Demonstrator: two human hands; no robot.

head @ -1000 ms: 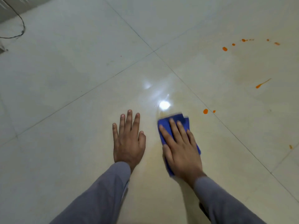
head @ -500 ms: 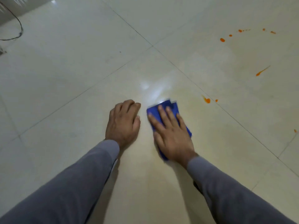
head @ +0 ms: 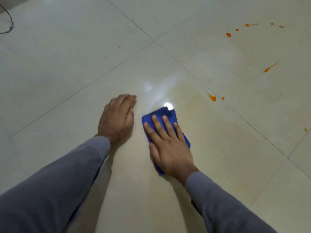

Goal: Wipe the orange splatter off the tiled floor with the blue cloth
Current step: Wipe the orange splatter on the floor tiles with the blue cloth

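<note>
My right hand (head: 168, 145) lies flat with fingers spread on the folded blue cloth (head: 161, 114), pressing it to the glossy cream tiled floor (head: 227, 148). My left hand (head: 117, 117) rests on the floor just left of the cloth, its fingers curled under and holding nothing. Orange splatter is scattered to the right: a drop with a tail (head: 212, 98) beyond the cloth near a grout line, a long streak (head: 270, 67) farther off, an arc of small drops (head: 228, 34) at the far right, and a tiny spot (head: 305, 129) at the right edge.
A black cable (head: 8, 26) curls on the floor at the far left. Dark grout lines (head: 134, 24) cross the tiles diagonally. A bright light reflection (head: 168, 105) sits at the cloth's far edge. Grey sleeves cover both forearms.
My left hand's fingers went from flat and spread to curled under. My right hand stayed flat on the cloth, which slid a little left and back. The nearest orange drop now has a smeared tail.
</note>
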